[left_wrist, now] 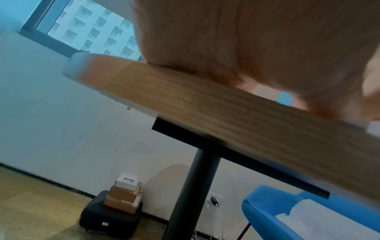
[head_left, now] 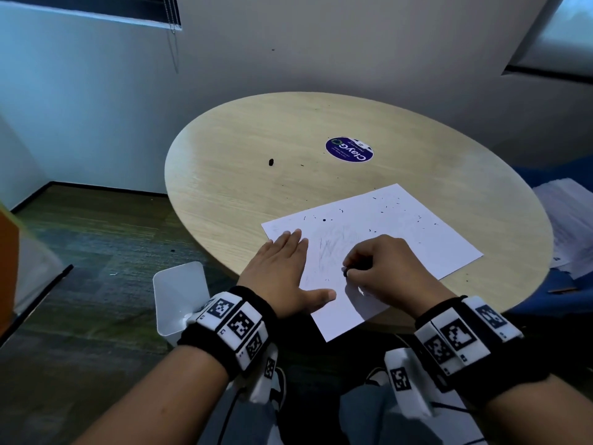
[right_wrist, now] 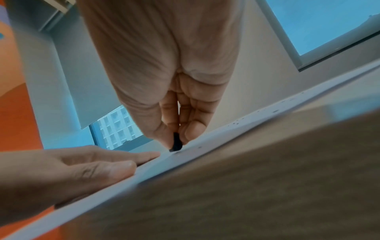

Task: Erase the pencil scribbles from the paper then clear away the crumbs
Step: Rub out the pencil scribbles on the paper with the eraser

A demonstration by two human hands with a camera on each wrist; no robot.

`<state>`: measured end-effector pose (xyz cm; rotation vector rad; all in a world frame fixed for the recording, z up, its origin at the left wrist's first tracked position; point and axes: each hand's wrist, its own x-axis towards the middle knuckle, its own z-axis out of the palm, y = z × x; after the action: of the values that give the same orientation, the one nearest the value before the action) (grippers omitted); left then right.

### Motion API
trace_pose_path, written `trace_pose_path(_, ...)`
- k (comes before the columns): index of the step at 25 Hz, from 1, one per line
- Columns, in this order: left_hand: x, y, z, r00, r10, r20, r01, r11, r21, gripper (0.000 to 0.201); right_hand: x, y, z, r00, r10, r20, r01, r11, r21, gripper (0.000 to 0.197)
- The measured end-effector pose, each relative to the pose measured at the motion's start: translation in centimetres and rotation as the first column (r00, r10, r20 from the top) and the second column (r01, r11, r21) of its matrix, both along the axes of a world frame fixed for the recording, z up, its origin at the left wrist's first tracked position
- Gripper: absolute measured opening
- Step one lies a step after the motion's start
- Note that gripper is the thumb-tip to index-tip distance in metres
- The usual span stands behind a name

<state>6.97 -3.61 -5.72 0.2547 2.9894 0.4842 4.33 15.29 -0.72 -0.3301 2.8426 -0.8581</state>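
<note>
I see the left hand [head_left: 282,271] lying flat on the paper [head_left: 401,226] while the right hand [head_left: 390,271] beside it pinches a small black eraser [head_left: 346,272] against the paper

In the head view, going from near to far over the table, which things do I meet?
Right hand pinching the black eraser on the paper → black crumb on the paper → black lump on the table → round blue sticker.
</note>
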Motion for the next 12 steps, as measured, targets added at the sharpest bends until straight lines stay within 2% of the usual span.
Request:
trace_pose_path(3, -0.2, -0.3, 0.0, 1.0, -0.015, 0.007, 0.015, 0.998, -0.055, 0.107, 0.1, -1.3, -0.2, 0.995, 0.077, -0.065, -0.075, 0.996, 0.041, 0.013)
trace_pose_path(6, -0.1, -0.5, -0.3, 1.0, -0.015, -0.021, 0.012, 0.995, -0.099, 0.103, 0.8, -3.0, -0.5, 0.967, 0.253, -0.039, -0.252, 0.967, 0.036, 0.014)
trace_pose_path(7, -0.1, -0.5, -0.4, 1.0, -0.013, -0.021, 0.011, 0.995, -0.099, 0.104, 0.3, -3.0, -0.5, 0.965, 0.258, -0.049, -0.255, 0.965, 0.053, 0.014)
trace_pose_path(10, -0.1, -0.4, -0.5, 1.0, -0.01, 0.004, 0.01, 0.997, -0.08, 0.109, -1.3, -2.1, -0.2, 0.982, 0.139, -0.132, -0.128, 0.988, 0.089, 0.015)
trace_pose_path(12, -0.1, -0.4, -0.6, 1.0, -0.006, -0.016, 0.004, 0.996, -0.089, 0.107, -0.7, -2.3, -0.3, 0.979, 0.181, -0.092, -0.176, 0.983, 0.058, 0.015)
